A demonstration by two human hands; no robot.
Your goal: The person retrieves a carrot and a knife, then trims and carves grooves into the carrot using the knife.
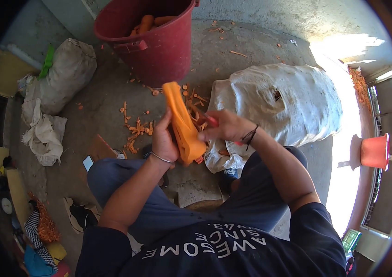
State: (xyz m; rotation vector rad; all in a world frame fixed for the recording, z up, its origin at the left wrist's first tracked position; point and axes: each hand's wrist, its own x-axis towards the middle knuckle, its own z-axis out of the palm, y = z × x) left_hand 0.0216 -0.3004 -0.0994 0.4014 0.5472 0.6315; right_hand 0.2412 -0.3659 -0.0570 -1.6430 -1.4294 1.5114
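A large orange carrot [183,124] is held at the centre, tilted, its upper end pointing toward the red bucket. My left hand [164,141] is wrapped round its left side near the lower end. On the right, my right hand [226,125] is closed on a tool with a red handle [211,121]; the tool's working end lies beside the carrot and is blurred. Orange peelings [136,131] are scattered on the floor beyond my left hand.
A big red bucket [168,51] holding carrots stands ahead. Right of it lies a full white sack [279,104]. Another sack [69,76] leans at the left. A small red bucket [375,151] is at the far right, and a phone [88,163] lies near my left knee.
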